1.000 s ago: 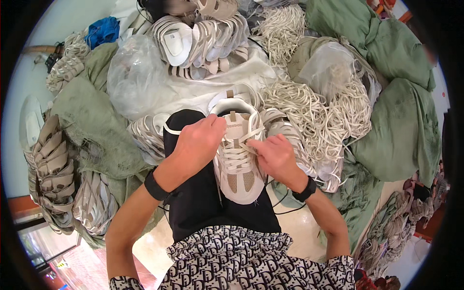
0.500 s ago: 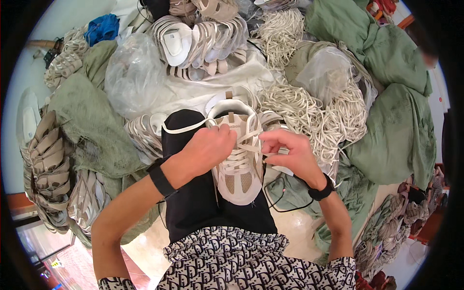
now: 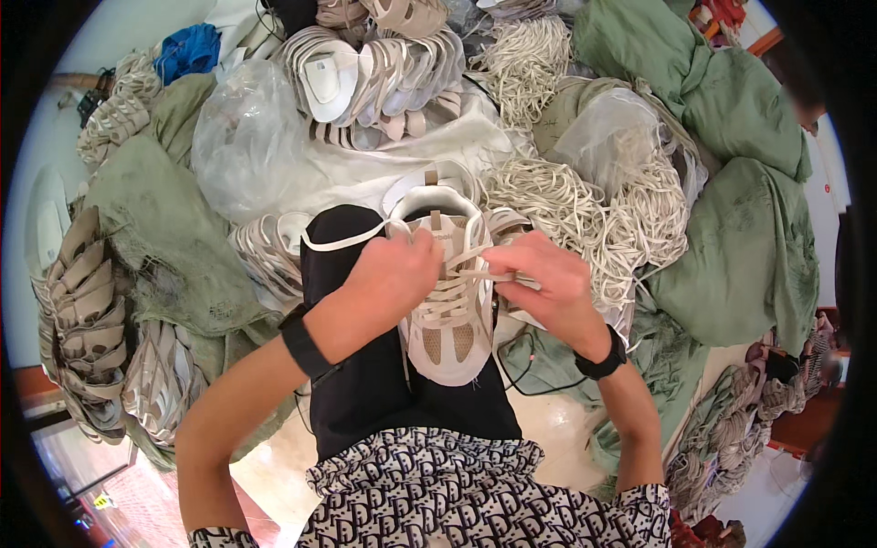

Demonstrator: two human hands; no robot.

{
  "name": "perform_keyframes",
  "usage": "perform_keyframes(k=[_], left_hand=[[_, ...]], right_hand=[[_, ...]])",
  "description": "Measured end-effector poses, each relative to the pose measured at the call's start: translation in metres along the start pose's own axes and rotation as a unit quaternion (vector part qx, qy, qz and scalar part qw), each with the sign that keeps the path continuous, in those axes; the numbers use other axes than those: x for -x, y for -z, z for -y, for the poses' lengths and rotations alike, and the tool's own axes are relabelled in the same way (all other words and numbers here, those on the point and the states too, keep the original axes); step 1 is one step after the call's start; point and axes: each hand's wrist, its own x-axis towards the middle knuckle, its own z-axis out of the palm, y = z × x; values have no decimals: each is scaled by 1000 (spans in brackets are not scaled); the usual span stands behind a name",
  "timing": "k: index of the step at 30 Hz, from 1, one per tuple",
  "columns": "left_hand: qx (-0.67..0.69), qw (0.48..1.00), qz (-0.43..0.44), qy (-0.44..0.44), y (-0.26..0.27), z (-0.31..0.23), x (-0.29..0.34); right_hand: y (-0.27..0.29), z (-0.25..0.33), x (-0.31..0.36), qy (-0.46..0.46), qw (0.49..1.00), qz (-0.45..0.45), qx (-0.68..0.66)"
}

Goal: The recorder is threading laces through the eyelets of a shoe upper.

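We see a beige and white sneaker (image 3: 448,310) resting on a black-clad lap (image 3: 365,384), toe toward us, heel pointing away. Its flat cream lace (image 3: 343,239) trails out to the left across the black fabric. Our left hand (image 3: 397,279) curls over the left side of the eyelets, its grip closed on the lace. Our right hand (image 3: 544,279) pinches a lace end just right of the tongue, its grip narrow and tight on it. Both wrists wear black bands (image 3: 306,342). Just behind the sneaker lies a heap of loose cream laces (image 3: 585,201). To the left sit a clear plastic bag (image 3: 242,137) and stacks of shoe uppers (image 3: 82,301); further stacks (image 3: 384,64) lie beyond. Green sacks (image 3: 740,247) fill the right side.
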Motion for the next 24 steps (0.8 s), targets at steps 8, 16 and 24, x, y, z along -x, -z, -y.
perform_keyframes(k=[8,16,24], left_hand=[[-29,992,93,-86,1,5,-11],[-89,994,-58,-24,46,69,42],[-80,987,-58,124,47,95,75]], right_hand=[[3,-11,15,-69,996,-2,-50],[-20,-4,-7,-48,992,6,-113],[-16,-30,-4,-119,987,94,-59]])
